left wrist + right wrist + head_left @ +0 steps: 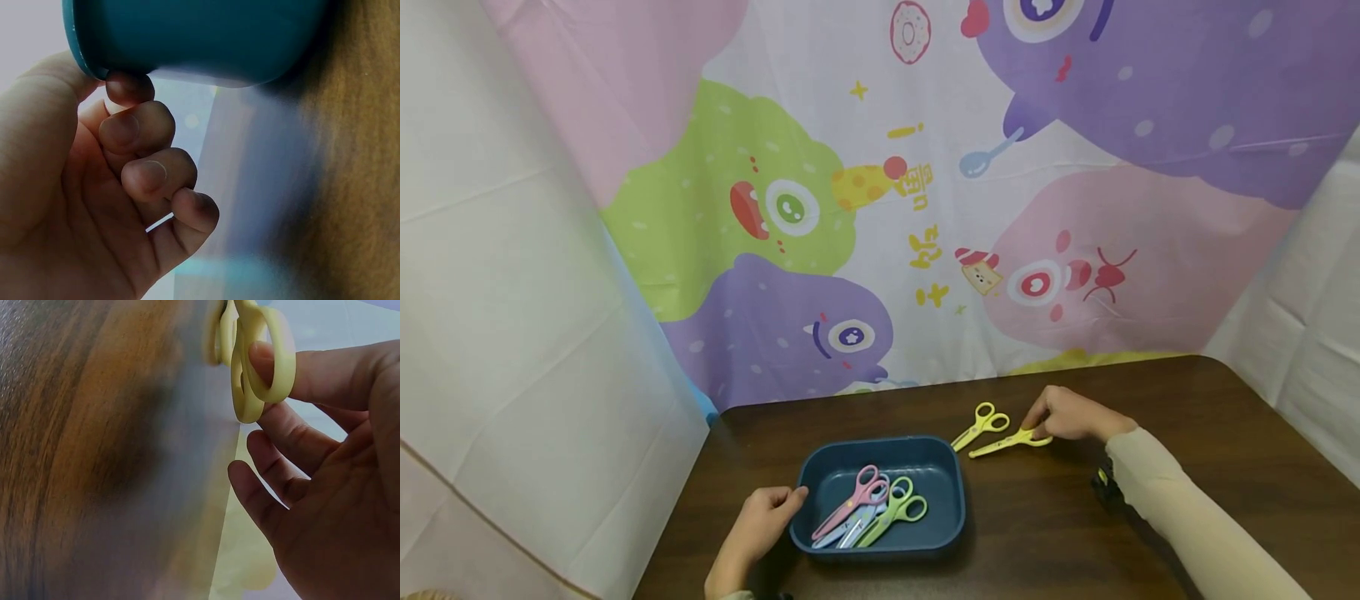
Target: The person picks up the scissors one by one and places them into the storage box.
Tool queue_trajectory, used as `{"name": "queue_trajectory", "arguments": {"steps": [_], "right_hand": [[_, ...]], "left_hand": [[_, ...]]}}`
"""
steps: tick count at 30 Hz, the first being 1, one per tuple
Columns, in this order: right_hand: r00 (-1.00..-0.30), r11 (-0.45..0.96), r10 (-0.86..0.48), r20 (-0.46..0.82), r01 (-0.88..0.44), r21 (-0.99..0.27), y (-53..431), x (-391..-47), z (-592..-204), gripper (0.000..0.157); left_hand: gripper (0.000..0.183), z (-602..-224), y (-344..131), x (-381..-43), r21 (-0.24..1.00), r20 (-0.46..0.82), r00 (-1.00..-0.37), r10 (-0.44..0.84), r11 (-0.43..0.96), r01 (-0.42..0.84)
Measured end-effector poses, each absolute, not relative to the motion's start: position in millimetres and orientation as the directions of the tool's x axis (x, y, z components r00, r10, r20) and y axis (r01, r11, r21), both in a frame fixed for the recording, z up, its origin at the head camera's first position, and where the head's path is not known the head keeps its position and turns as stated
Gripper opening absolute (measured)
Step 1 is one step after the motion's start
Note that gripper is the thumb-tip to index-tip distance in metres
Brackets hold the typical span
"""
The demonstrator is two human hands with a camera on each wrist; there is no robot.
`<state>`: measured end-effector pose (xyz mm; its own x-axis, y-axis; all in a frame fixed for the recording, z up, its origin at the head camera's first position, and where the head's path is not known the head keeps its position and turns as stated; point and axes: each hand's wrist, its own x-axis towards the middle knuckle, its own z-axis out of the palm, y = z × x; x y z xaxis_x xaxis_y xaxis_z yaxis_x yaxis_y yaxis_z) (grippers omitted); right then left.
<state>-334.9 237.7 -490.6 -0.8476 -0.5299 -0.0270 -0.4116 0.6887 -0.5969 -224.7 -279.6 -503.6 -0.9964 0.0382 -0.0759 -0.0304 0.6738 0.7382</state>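
My left hand (763,523) pinches the left rim of a dark blue tray (957,500) between thumb and forefinger; the left wrist view shows the tray's wall (200,37) from the side. Inside the tray lie pink scissors (848,504), green scissors (880,521) and light blue scissors (856,527), overlapping in a pile. To the right of the tray, my right hand (1067,414) pinches the handle of yellow scissors (1000,446), whose blades point left. In the right wrist view, the thumb goes through a handle loop (284,359). A second pair of yellow scissors (973,429) lies just behind them, near the tray's corner.
The dark brown wooden table (1037,525) ends at the back against a hanging cloth (940,342) printed with cartoon monsters. White cloth (512,292) hangs along the left side, and more white cloth (1307,308) along the right.
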Motion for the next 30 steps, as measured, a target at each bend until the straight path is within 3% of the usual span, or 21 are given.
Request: {"name": "queue_trajectory", "arguments": {"steps": [30], "right_hand": [[-0.82,0.622,-0.569,0.058,-0.476,-0.622,232.9,-336.7,-470.4,0.022]], "left_hand": [[0.048,-504.7,-279.7,-225.4,0.739,-0.074,-0.997,0.035,0.673,-0.031]]}}
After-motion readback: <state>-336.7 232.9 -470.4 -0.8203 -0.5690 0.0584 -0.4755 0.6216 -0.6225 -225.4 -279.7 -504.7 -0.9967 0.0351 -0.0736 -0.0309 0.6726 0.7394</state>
